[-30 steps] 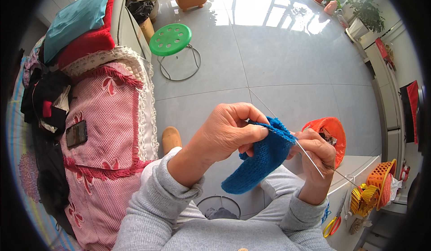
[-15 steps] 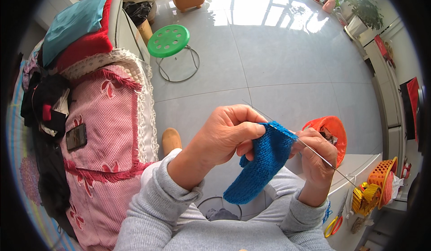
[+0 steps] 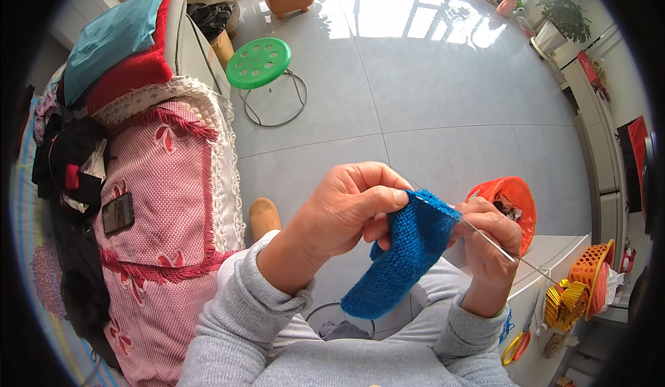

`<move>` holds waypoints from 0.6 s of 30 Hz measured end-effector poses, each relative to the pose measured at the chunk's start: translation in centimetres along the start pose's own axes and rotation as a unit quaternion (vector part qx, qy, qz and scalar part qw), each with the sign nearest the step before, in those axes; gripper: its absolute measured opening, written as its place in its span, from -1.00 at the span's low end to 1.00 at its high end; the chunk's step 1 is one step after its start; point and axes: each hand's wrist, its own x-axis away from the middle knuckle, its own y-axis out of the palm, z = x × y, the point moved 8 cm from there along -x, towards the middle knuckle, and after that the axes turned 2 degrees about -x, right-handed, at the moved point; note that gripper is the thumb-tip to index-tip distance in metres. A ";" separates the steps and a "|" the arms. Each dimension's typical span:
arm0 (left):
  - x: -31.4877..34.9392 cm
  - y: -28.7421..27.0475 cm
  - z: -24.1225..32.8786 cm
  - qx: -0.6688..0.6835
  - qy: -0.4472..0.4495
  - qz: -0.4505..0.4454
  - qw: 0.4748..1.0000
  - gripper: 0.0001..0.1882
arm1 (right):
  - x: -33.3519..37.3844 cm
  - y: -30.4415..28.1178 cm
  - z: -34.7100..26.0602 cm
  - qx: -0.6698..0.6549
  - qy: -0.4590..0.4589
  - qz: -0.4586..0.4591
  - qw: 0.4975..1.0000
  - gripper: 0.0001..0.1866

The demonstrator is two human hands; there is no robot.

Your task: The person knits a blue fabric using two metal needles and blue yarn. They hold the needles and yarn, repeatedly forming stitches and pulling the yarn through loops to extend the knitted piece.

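A piece of blue knitting hangs between my hands above my lap. My left hand pinches its upper left edge between thumb and fingers. Thin metal knitting needles run along the top edge; one tip sticks out past my left fingers. At the upper right corner, my right hand is closed round the needles and the fabric edge, and the needle ends slant down to the right past it. My right fingertips are partly hidden behind the knitting.
An orange bin stands just beyond my right hand. On a white surface at right lie scissors, a yellow item and an orange basket. A pink-covered sofa with a phone is at left. A green stool stands ahead.
The lower end of the knitting has swung slightly left. My right hand and the needles have shifted very little; my left hand keeps its pinch.
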 end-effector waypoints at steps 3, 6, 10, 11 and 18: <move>0.1 0.1 0.2 -0.004 0.000 -0.024 1.000 -0.83 | 0.2 0.0 0.1 -0.016 0.019 0.023 0.999 -0.79; 0.2 0.1 0.6 -0.030 0.018 -0.033 0.999 -0.82 | 0.1 0.3 -0.1 -0.004 0.015 0.017 1.000 -0.79; 0.2 0.1 0.7 -0.039 0.024 -0.032 0.998 -0.81 | -0.1 0.4 -0.2 0.006 0.008 0.017 1.000 -0.79; 0.2 0.1 0.7 -0.039 0.024 -0.031 0.998 -0.81 | -0.1 0.4 -0.2 0.000 0.010 0.017 1.000 -0.79; 0.1 0.1 0.7 -0.043 0.021 -0.021 0.999 -0.82 | -0.1 0.2 -0.3 -0.007 0.014 0.030 0.999 -0.80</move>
